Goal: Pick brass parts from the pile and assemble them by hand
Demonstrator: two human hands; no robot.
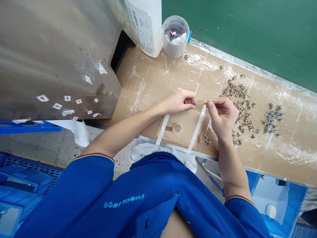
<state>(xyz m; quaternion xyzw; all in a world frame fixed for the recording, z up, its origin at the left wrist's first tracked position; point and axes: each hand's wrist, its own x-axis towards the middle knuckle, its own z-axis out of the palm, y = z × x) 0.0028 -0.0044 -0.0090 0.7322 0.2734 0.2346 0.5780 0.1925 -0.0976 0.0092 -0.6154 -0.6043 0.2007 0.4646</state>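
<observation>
The person's left hand point(183, 100) is pinching with thumb and fingertips together, and between them it is holding what seems to be a small blue-tipped piece point(194, 104), mostly covered by the fingers. The right hand point(223, 114) is clamping thumb and forefinger on a thin stick point(201, 102), whose far end is reaching to the left fingertips. Both hands are working above the cardboard sheet point(153, 77), and below them a small clear dish point(177, 128) is standing between two white tape strips point(197, 129). To the right, many brass-coloured parts point(237, 91) are lying in a loose heap, and farther right a group of blue-coated parts point(272, 119) is lying apart from it. Near the back edge, a round tub point(174, 49) is holding scraps, and its inner wall is showing the printed word TAPE. Beside it a white bottle point(156, 26) is carrying a label point(142, 26) with rows of print, too small for reading. On the metal panel point(61, 49) at left, little white stickers point(67, 98) are showing red arrows. The blue shirt point(148, 178) is bearing light-blue letters, upside down, which are beginning with FUN and closing with an ® mark.
</observation>
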